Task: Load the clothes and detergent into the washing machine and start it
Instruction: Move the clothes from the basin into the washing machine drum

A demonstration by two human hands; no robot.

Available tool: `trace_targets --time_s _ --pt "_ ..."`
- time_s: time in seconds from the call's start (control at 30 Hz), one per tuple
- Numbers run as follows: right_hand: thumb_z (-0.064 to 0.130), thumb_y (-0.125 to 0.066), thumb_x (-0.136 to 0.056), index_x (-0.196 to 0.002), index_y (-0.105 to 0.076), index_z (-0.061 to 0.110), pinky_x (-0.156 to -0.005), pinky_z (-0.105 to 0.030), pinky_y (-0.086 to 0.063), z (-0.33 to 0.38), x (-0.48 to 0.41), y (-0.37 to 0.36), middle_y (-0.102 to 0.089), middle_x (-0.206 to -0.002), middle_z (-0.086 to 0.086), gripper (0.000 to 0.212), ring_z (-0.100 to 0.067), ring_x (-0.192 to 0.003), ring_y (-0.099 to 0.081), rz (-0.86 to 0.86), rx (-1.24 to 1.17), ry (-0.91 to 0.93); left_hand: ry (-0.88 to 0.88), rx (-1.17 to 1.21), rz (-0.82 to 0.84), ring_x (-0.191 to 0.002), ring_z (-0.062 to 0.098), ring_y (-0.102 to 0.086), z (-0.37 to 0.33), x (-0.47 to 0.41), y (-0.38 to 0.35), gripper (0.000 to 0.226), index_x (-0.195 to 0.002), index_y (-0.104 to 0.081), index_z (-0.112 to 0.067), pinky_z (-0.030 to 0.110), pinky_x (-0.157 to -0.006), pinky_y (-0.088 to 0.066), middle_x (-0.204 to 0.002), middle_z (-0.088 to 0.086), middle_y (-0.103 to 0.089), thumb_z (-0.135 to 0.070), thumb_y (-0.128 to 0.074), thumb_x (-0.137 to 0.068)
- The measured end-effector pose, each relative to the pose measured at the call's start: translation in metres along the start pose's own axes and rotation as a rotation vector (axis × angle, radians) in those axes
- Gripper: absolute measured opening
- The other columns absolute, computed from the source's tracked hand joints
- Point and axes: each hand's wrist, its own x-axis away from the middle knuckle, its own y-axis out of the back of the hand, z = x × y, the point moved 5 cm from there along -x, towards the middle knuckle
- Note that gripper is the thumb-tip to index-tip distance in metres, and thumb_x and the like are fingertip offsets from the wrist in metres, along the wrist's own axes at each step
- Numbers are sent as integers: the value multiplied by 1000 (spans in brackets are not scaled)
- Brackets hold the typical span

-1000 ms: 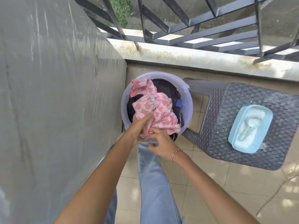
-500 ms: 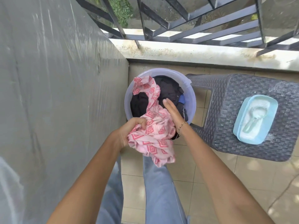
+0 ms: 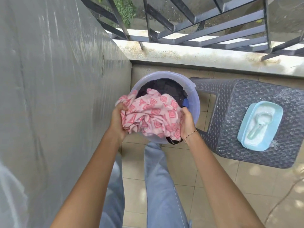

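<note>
A pale lilac plastic tub (image 3: 195, 102) stands on the tiled floor in the corner, filled with dark clothes (image 3: 164, 86). Over its near half I hold a bunched pink patterned cloth (image 3: 153, 116). My left hand (image 3: 117, 120) grips the cloth's left side and my right hand (image 3: 186, 122) grips its right side. A light blue box of white detergent powder (image 3: 261, 125) with a scoop (image 3: 258, 125) in it rests on a dark woven stool (image 3: 243, 99) to the right. No washing machine is recognisable.
A tall grey surface (image 3: 57, 96) fills the left side, close to my left arm. A stained concrete ledge (image 3: 205, 55) with dark metal railing (image 3: 205, 27) runs behind the tub. My legs in light jeans (image 3: 161, 186) stand on beige floor tiles.
The pink cloth has been gathered from a hanging drape into a bunch. My right hand left the dark clothes and took hold of the cloth's right side.
</note>
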Motion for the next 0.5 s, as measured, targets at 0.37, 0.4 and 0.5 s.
trace_targets --time_s 0.37,0.4,0.5 --pt "-4 -57 -88 -92 -68 -2 -74 -15 -52 -12 36 -64 -63 -93 -3 11 -4 -80 -63 439 563 201 107 -421 125 -83 19 -71 34 -6 -7 31 -101 -74 -22 43 -85 -56 -97 3 -74 -46 -59 -89" --pt "-5 -55 -89 -100 -67 -7 -82 -15 -52 -16 38 -69 -65 -97 -3 17 -3 -87 -64 498 624 187 115 -453 134 -90 19 -71 33 -7 -6 36 -112 -71 -20 41 -87 -56 -104 4 -73 -44 -63 -87" --pt "-1 -50 -92 -107 -64 -11 -97 -25 -48 -10 38 -70 -67 -106 -11 23 -16 -105 -62 522 644 204 68 -499 21 -74 13 -71 20 -10 5 54 -128 -58 -3 25 -65 -57 -92 6 -72 -12 -69 -76"
